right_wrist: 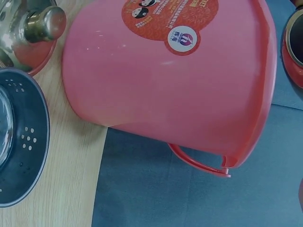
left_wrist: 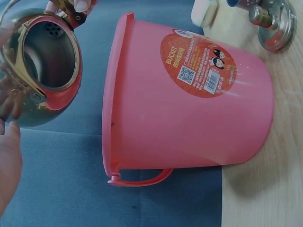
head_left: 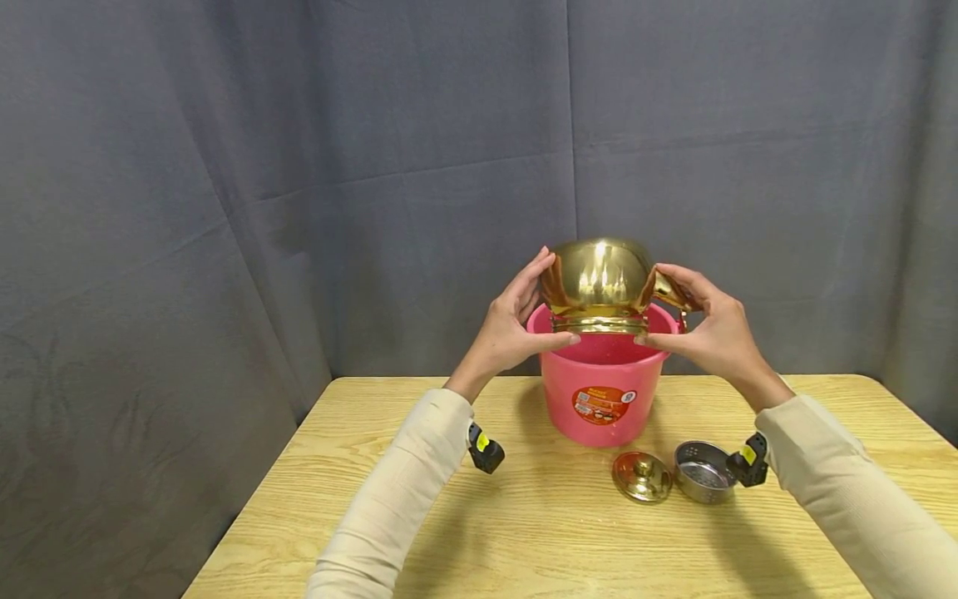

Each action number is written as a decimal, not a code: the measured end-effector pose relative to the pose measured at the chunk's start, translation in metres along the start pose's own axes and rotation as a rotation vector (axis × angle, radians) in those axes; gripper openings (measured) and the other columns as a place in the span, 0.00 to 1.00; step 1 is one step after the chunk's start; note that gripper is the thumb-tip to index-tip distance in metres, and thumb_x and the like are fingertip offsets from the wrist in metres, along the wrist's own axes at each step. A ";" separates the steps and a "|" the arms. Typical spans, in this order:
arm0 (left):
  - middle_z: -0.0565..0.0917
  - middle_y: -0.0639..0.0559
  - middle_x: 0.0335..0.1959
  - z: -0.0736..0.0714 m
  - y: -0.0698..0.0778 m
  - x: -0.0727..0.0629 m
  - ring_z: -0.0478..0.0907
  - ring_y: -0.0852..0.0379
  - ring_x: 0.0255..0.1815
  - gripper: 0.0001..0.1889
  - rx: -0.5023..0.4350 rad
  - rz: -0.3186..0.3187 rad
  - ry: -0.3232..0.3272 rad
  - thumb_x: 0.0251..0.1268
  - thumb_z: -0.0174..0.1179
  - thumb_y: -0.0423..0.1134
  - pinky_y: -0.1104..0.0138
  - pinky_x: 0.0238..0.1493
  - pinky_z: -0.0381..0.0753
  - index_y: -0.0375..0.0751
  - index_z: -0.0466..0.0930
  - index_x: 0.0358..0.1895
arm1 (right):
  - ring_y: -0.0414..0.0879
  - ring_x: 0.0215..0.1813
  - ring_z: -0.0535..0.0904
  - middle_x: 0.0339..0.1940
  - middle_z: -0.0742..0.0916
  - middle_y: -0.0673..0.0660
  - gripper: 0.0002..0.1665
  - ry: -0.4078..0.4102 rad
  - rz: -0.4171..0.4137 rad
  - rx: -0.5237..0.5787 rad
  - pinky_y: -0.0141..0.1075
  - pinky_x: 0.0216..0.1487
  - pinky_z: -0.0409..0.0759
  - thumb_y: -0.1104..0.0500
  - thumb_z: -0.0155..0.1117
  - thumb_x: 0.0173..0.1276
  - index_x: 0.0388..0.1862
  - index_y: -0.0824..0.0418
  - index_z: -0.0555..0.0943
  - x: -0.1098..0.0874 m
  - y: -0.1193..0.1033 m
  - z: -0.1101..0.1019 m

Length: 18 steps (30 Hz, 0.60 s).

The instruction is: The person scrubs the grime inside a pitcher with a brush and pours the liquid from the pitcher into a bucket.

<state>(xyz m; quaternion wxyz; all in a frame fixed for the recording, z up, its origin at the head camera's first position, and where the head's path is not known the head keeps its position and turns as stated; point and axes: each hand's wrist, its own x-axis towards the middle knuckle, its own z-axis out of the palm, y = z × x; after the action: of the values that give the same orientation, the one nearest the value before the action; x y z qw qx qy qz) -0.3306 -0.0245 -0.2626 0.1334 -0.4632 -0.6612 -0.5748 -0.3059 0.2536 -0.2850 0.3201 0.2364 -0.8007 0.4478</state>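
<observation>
A shiny gold teapot (head_left: 599, 279) is held upside down above the mouth of a pink bucket (head_left: 557, 387). My left hand (head_left: 512, 324) grips its left side, fingers along the body and thumb by the rim. On the other side my right hand (head_left: 714, 329) grips it near the spout, thumb also by the rim. In the left wrist view the teapot's open mouth (left_wrist: 49, 54) shows a steel interior with small holes at the spout. Only a sliver of the teapot (right_wrist: 297, 71) enters the right wrist view.
A gold lid (head_left: 642, 477) with a knob lies on the wooden table (head_left: 539, 532) before the bucket. Beside it stands a perforated steel strainer basket (head_left: 703, 474). A grey curtain (head_left: 449, 208) hangs behind the table. Black wrist cameras (head_left: 486, 450) sit at both cuffs.
</observation>
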 end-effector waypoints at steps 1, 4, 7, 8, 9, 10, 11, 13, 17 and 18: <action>0.52 0.50 0.77 0.000 -0.004 0.000 0.51 0.62 0.74 0.51 0.007 -0.006 0.007 0.43 0.73 0.19 0.63 0.71 0.53 0.34 0.56 0.74 | 0.36 0.55 0.75 0.60 0.80 0.56 0.55 -0.007 0.009 0.007 0.22 0.51 0.70 0.71 0.83 0.39 0.69 0.55 0.72 0.001 0.004 0.000; 0.53 0.58 0.77 0.000 -0.011 0.001 0.52 0.64 0.73 0.51 0.038 -0.024 0.026 0.45 0.74 0.23 0.66 0.70 0.55 0.42 0.58 0.75 | 0.35 0.59 0.74 0.62 0.79 0.53 0.54 -0.029 0.039 0.026 0.22 0.53 0.71 0.68 0.84 0.40 0.70 0.51 0.72 0.001 0.009 -0.001; 0.54 0.62 0.76 0.000 -0.012 0.000 0.53 0.66 0.73 0.49 0.060 -0.043 0.041 0.48 0.74 0.27 0.68 0.69 0.57 0.47 0.58 0.75 | 0.36 0.61 0.73 0.63 0.79 0.53 0.53 -0.047 0.065 0.047 0.22 0.53 0.73 0.65 0.84 0.42 0.70 0.49 0.72 0.001 0.008 -0.002; 0.54 0.63 0.76 0.000 -0.012 -0.001 0.53 0.66 0.73 0.49 0.061 -0.050 0.045 0.49 0.74 0.28 0.68 0.69 0.57 0.47 0.58 0.75 | 0.36 0.61 0.73 0.63 0.79 0.53 0.52 -0.054 0.074 0.055 0.22 0.52 0.73 0.65 0.84 0.43 0.70 0.50 0.72 0.001 0.007 -0.002; 0.54 0.63 0.76 0.000 -0.012 -0.001 0.53 0.66 0.73 0.48 0.063 -0.058 0.048 0.50 0.74 0.28 0.69 0.68 0.57 0.48 0.58 0.75 | 0.35 0.61 0.73 0.63 0.79 0.54 0.52 -0.060 0.084 0.059 0.22 0.51 0.73 0.65 0.83 0.44 0.70 0.52 0.72 0.001 0.002 -0.002; 0.54 0.63 0.76 0.000 -0.011 -0.001 0.54 0.66 0.73 0.48 0.064 -0.066 0.052 0.50 0.73 0.29 0.69 0.68 0.58 0.48 0.58 0.75 | 0.35 0.60 0.74 0.62 0.79 0.55 0.51 -0.065 0.092 0.063 0.22 0.50 0.74 0.65 0.83 0.45 0.70 0.54 0.71 0.000 -0.003 -0.003; 0.55 0.63 0.75 0.000 -0.011 -0.002 0.54 0.67 0.72 0.47 0.060 -0.075 0.056 0.51 0.73 0.30 0.69 0.68 0.58 0.48 0.59 0.75 | 0.35 0.60 0.73 0.62 0.79 0.55 0.50 -0.068 0.100 0.065 0.22 0.51 0.74 0.65 0.82 0.45 0.70 0.54 0.72 0.000 -0.004 -0.003; 0.56 0.63 0.75 0.000 -0.011 -0.002 0.55 0.68 0.72 0.46 0.056 -0.093 0.066 0.52 0.73 0.31 0.70 0.67 0.59 0.48 0.59 0.75 | 0.35 0.60 0.73 0.63 0.79 0.55 0.50 -0.077 0.121 0.062 0.21 0.50 0.73 0.64 0.82 0.46 0.70 0.54 0.71 0.000 -0.004 -0.004; 0.57 0.56 0.75 0.001 0.005 -0.002 0.57 0.65 0.72 0.43 0.048 -0.142 0.088 0.56 0.70 0.32 0.67 0.67 0.60 0.41 0.59 0.75 | 0.37 0.58 0.75 0.62 0.79 0.52 0.48 -0.086 0.167 0.047 0.23 0.47 0.76 0.59 0.82 0.49 0.70 0.48 0.72 0.001 0.002 -0.005; 0.58 0.53 0.75 0.001 0.009 -0.002 0.57 0.63 0.72 0.42 0.051 -0.150 0.092 0.57 0.70 0.31 0.65 0.68 0.61 0.38 0.58 0.74 | 0.38 0.56 0.75 0.62 0.80 0.52 0.47 -0.089 0.177 0.046 0.24 0.46 0.77 0.58 0.82 0.49 0.70 0.48 0.72 0.001 0.001 -0.005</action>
<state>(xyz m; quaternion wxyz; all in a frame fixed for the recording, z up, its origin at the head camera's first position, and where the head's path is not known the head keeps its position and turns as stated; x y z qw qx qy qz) -0.3220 -0.0253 -0.2588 0.1320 -0.3821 -0.7016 -0.5868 -0.3056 0.2587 -0.2827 0.2378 0.1915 -0.8214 0.4817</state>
